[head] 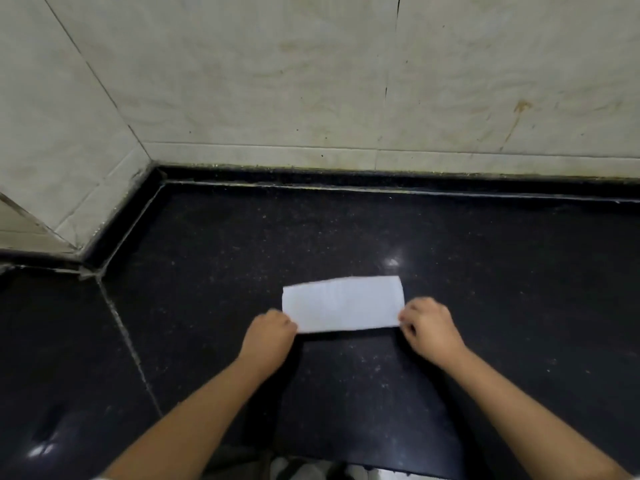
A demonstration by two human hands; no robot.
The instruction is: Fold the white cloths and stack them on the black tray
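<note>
Left hand [273, 329] and right hand [427, 323] pinch the folded white cloth's [343, 303] near corners.

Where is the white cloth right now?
In the head view, the white cloth lies folded on the black counter, just right of centre, its near corners pinched by the left hand and right hand.

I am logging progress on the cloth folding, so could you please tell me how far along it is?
Done: one white cloth already lies as a folded strip on the black countertop. In hand: the left hand and right hand pinch its near corners, apparently mid-fold. Left: finishing the fold and stacking; neither a tray nor other cloths can be made out.
</note>
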